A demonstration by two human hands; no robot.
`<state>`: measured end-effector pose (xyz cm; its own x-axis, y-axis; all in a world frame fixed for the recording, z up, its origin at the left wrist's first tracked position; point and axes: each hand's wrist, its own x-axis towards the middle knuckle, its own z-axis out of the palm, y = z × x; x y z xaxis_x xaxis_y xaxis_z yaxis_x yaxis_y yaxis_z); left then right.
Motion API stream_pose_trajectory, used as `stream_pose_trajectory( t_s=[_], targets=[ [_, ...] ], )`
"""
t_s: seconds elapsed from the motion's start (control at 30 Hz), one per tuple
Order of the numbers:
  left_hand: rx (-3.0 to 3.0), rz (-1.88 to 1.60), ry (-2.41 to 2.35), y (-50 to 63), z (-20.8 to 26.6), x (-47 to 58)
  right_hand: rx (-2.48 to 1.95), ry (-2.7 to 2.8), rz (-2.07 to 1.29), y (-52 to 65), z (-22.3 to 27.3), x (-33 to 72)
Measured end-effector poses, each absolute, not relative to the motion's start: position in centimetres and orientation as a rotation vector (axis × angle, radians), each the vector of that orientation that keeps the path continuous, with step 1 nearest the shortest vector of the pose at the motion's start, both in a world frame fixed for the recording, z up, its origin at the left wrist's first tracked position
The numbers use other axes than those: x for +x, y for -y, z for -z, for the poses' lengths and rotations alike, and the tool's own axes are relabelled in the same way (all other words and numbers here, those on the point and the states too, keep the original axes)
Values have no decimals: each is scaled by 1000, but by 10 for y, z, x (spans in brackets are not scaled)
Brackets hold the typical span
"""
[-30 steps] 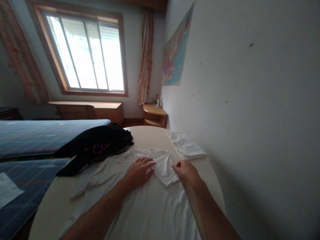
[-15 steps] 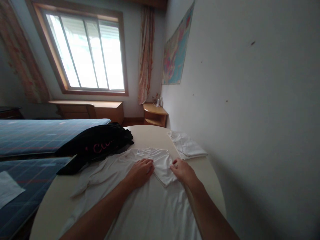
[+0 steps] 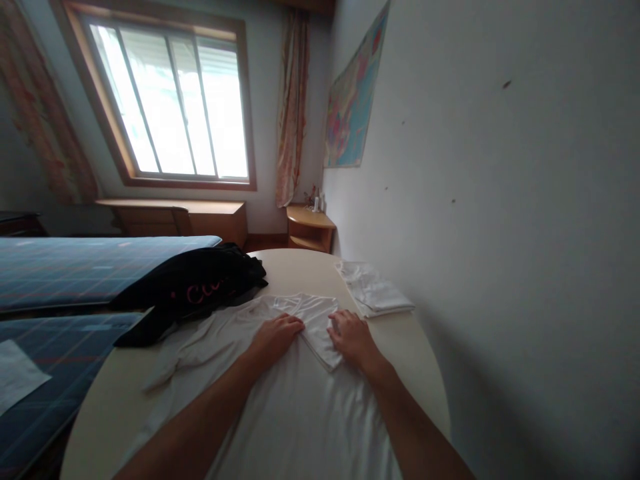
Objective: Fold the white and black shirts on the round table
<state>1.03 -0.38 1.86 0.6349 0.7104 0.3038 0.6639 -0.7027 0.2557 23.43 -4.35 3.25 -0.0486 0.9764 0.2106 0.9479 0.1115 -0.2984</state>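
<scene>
Thin white fabric T-shirt (image 3: 310, 413) is spread on the round cream table (image 3: 300, 270), bottom centre of the frame. Left hand (image 3: 277, 337) presses it, fingers close together; right hand (image 3: 353, 337) has bent, slightly spread fingers on the folded-in part, can't tell if they're pinching. Fabric looks slippery imo, so uneven pressure could bunch the fold or leave it crooked.

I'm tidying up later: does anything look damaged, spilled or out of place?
Two things: dark marks on the white wall, holes or stains, I can't tell; and the black cloth, bunched past the edge of the table, while the white shirt lies mostly spread. No spill shows.
</scene>
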Motion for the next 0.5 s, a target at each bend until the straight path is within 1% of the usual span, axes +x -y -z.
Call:
stream_pose_trajectory(
  t_s=[0.5],
  targets=[
    [2844, -479, -1280, 7, -25, 14, -1873, 2041, -131, 44, -30, 236]
  ],
)
